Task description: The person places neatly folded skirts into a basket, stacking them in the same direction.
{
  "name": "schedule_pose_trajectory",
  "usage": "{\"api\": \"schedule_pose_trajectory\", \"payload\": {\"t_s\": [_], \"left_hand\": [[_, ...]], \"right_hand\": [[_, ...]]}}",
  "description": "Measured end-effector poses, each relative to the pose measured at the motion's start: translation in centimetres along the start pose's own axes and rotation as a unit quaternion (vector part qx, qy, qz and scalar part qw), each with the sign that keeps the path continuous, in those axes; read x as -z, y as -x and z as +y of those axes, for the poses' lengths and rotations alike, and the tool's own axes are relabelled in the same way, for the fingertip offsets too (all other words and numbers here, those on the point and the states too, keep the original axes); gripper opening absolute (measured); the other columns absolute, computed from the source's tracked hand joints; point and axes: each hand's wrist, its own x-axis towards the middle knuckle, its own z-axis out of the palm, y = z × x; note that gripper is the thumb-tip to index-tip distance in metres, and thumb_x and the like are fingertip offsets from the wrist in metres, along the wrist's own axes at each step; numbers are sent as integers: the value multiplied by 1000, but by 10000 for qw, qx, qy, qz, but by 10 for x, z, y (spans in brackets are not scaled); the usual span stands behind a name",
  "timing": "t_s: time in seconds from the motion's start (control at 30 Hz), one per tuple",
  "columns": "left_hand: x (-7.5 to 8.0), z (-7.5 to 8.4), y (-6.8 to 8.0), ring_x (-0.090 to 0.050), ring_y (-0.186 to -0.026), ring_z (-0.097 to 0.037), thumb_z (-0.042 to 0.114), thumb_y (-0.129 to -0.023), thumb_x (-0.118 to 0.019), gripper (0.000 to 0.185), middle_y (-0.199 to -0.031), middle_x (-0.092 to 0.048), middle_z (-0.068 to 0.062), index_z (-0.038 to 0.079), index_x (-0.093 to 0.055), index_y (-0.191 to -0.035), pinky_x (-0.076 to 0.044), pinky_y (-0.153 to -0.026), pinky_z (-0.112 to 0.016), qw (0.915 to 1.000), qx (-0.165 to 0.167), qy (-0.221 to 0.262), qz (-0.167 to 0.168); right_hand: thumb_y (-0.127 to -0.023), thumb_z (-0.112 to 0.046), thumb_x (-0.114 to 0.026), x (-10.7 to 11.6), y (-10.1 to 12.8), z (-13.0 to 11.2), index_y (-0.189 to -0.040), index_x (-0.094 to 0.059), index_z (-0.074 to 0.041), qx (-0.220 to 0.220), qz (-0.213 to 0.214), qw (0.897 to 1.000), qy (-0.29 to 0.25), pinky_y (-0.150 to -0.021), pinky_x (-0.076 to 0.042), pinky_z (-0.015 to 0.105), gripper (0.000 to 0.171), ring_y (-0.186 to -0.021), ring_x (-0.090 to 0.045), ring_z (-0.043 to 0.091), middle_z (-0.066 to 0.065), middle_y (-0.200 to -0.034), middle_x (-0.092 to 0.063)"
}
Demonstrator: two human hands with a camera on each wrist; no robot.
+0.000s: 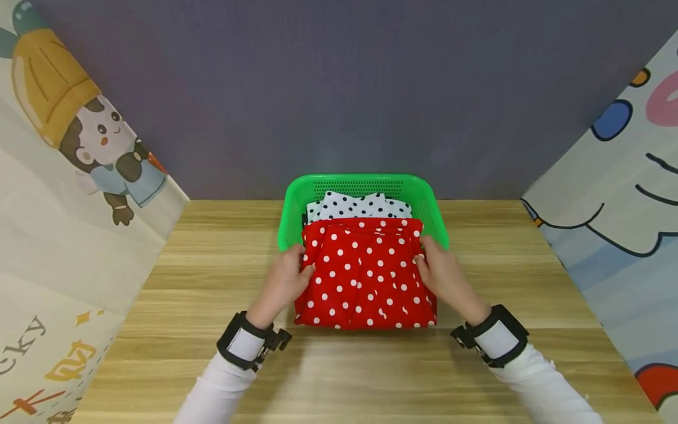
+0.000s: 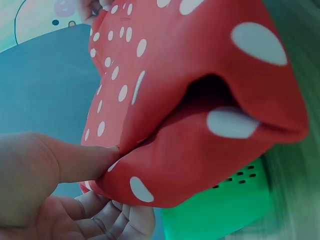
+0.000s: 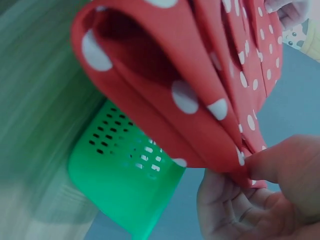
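Note:
A folded red cloth with white polka dots (image 1: 365,277) is held up between both hands, over the near part of a green plastic basket (image 1: 291,215). My left hand (image 1: 286,277) pinches its left side between thumb and fingers; the left wrist view shows the fold gaping below the thumb (image 2: 85,162). On the opposite side, my right hand (image 1: 442,268) pinches the cloth's right edge, and layered folds hang from it in the right wrist view. Behind the red cloth, white fabric with black dots (image 1: 352,206) lies in the basket. The basket's near side is hidden by the red cloth.
The basket stands at the back of a wood-grain table (image 1: 212,294), against a dark grey panel (image 1: 360,88). Cartoon-printed sheets flank the table on the left (image 1: 63,247) and right (image 1: 609,282). Both wrists wear black straps with small devices.

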Motion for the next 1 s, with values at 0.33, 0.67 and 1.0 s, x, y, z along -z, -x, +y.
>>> {"api": "schedule_pose_trajectory", "payload": {"t_s": [0.33,0.67,1.0], "left_hand": [[6,4,-29,-58,-83,-25,11,-84,-64,33,-98,-60,-16,-4,-54,-111,-54,-67,-35,9999,-140,-96,0],[17,18,-57,-58,-84,-26,13,-85,-62,31,-97,-60,-15,-3,-53,-110,-51,-69,-36,9994,-113,-326,-44],[27,26,-88,-61,-78,-25,15,-86,-61,33,-96,-61,-15,-4,-53,-112,-53,-62,-32,9997,-7,-243,-20]], "right_hand": [[-87,-2,-55,7,-23,5,-114,-44,7,51,14,10000,77,-68,-51,48,30,-84,-57,34,23,-99,-55],[-89,-4,-54,18,-50,12,-113,-42,7,98,-14,9996,267,-59,-52,45,29,-70,-61,33,23,-89,-57],[-88,-5,-55,31,-84,12,-113,-44,10,376,231,9981,422,-62,-52,48,31,-77,-59,36,26,-93,-56]]}}
